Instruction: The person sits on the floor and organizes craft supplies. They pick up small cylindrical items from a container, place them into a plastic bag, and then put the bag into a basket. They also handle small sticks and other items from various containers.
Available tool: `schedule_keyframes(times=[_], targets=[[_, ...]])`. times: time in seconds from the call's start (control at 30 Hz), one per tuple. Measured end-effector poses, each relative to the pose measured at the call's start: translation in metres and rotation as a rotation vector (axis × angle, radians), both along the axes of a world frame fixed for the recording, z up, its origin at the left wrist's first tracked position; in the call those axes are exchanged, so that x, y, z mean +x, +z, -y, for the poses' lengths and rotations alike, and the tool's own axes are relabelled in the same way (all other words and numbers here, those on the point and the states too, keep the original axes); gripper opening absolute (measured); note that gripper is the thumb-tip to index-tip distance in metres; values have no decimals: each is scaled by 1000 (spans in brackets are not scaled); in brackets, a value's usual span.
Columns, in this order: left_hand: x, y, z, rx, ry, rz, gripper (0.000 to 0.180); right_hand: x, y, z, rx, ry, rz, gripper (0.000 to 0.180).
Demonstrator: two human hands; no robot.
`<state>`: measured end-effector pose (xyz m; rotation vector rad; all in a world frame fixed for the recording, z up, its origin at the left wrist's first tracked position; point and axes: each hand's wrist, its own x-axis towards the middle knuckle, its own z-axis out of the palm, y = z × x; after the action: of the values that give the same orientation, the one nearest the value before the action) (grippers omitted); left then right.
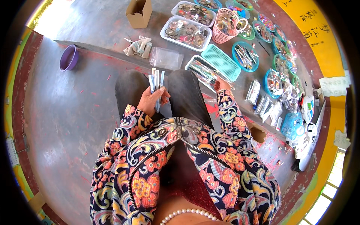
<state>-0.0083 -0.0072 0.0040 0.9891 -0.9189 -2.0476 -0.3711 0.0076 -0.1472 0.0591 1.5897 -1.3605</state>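
Observation:
My left hand (150, 100) is closed round a small bunch of pens (156, 77) above my lap, their upper ends pointing away from me. To the right, my right hand (222, 84) reaches to the near right end of a white basket (197, 80) full of pens (202, 70). The fingers of that hand are bent at the pens; what they pinch is too small to make out. Against the white basket's far side lies a turquoise basket (221, 62) with an open-mesh bottom.
Beyond stand a clear plastic sheet (166, 58), a cloth (138, 47), a cardboard box (139, 15), white trays (186, 35) of small items and a pink basket (225, 26). Bowls (245, 56) and bagged pens (252, 92) line the right. A purple basin (68, 58) sits left.

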Motion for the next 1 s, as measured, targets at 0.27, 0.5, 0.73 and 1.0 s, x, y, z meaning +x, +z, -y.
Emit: schedule_keyframes(times=[0.27,0.5,0.73,1.0], targets=[[1,0,2,114,-28,63,13,15,-24,33,36,48,-11,16],[0,-5,2,113,-110,-29,25,7,-3,15,104,121,-150,25],[1,6,1,145,-162,-57,30,71,68,15,-151,213,11,20],[8,6,1,183,-244,-47,32,170,152,14,-426,786,14,28]])
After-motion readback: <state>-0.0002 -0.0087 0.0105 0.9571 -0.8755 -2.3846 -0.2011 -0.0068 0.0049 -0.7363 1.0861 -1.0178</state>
